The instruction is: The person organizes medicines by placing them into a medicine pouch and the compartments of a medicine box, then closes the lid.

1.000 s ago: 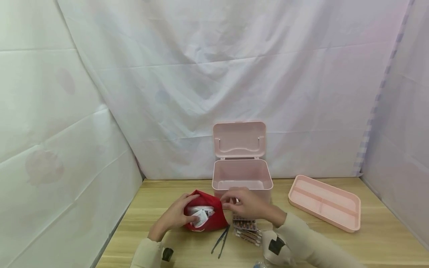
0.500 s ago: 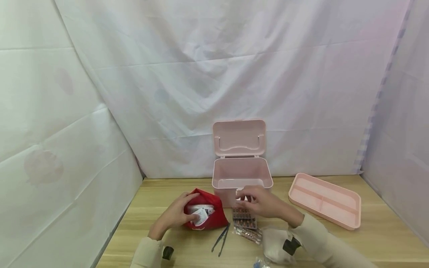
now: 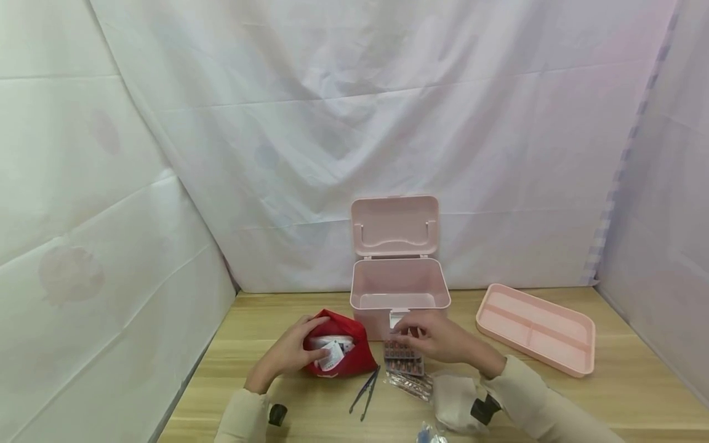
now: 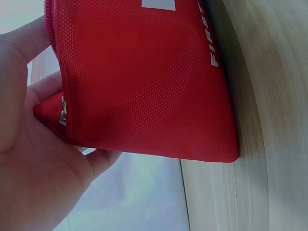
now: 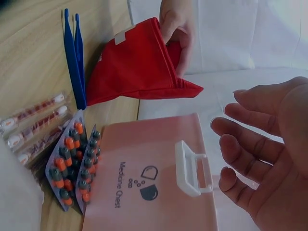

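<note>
Grips the gaping mouth of a red woven-fabric zip pouch (image 3: pixel 354 360) with the left hand (image 3: pixel 290 347), thumb lying against a small white printed packet (image 3: pixel 332 357) inside the mouth. Sits at the left front of a pink plastic box (image 3: pixel 371 323), resting on a pale wooden table (image 3: pixel 310 412). Bears white lettering that begins FIRST, and a metal zip pull (image 4: pixel 63 115) close to the left palm.

Holds the right hand (image 3: pixel 437 335) raised in front of the box, fingers apart and loosely bent, near the white plastic latch (image 5: pixel 182 166) but apart from it in the right wrist view.

Below the right hand, two blister packs (image 3: pixel 404 367) of orange and dark green capsules, one behind the other. Nearer the person, slim sticks in clear wrappers (image 3: pixel 410 386); then a soft white bundle (image 3: pixel 455 403) beside the right sleeve (image 3: pixel 545 403). At the bottom edge, a small blue thing in clear wrap (image 3: pixel 425 435), too cut off to identify. By the pouch's right corner, blue tweezers (image 5: pixel 72 62) with tips spread.

At the back, the box's pink lid (image 3: pixel 394 226) upright; to its right, a shallow pink divided tray (image 3: pixel 554 324). Behind everything, hanging white cloth (image 3: pixel 277 154).
</note>
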Demonstrator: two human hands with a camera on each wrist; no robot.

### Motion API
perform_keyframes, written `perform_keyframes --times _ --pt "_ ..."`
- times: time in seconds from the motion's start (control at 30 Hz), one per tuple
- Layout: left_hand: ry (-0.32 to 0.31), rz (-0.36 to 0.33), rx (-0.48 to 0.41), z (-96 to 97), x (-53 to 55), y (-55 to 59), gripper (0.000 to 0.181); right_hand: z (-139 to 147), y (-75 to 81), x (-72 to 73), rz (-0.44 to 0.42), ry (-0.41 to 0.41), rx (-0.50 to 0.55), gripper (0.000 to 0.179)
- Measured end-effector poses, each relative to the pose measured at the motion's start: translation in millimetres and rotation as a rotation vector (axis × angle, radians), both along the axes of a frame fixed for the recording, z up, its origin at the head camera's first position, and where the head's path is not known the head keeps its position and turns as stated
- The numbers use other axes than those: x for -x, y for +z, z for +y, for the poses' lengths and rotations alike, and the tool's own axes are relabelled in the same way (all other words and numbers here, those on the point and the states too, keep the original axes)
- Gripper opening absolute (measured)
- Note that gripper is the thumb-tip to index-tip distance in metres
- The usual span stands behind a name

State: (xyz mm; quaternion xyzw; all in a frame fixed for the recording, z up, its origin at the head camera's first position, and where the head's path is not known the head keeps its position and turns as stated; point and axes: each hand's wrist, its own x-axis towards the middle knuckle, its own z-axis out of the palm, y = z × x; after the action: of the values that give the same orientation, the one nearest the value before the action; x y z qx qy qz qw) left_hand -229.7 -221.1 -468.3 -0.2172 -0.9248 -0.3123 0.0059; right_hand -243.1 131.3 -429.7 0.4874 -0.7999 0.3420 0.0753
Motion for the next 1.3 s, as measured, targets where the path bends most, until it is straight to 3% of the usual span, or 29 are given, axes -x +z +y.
perform_keyframes --times 0.17,0.37,0.53,0.83,1.1,1.3 --pt "-0.008 0.007 -0.009 -0.6 -0.2 1.6 0.065 -9.0 2.2 -0.4 0.044 0.024 -0.008 0.010" --pt "0.001 -0.006 -0.006 -3.0 -0.8 1.6 0.063 -28.5 2.7 -6.9 -0.013 0.059 -0.095 0.011" --pt "-0.004 -0.020 -0.019 -3.8 -0.4 0.9 0.061 -50.9 1.3 -16.8 -0.071 0.137 -0.221 0.018" --pt "-0.011 0.012 -0.037 -3.3 -0.6 3.1 0.055 -105.6 -2.5 -37.9 -0.057 0.273 -0.318 0.011" --pt "-0.032 0.030 -0.037 -4.5 0.2 5.1 0.053 -140.6 -10.1 -51.9 -0.087 0.195 -0.390 0.016" --pt "-0.031 0.029 -0.046 -6.9 -1.1 6.1 0.053 -152.3 -15.0 -51.4 -0.077 0.038 -0.412 0.016"
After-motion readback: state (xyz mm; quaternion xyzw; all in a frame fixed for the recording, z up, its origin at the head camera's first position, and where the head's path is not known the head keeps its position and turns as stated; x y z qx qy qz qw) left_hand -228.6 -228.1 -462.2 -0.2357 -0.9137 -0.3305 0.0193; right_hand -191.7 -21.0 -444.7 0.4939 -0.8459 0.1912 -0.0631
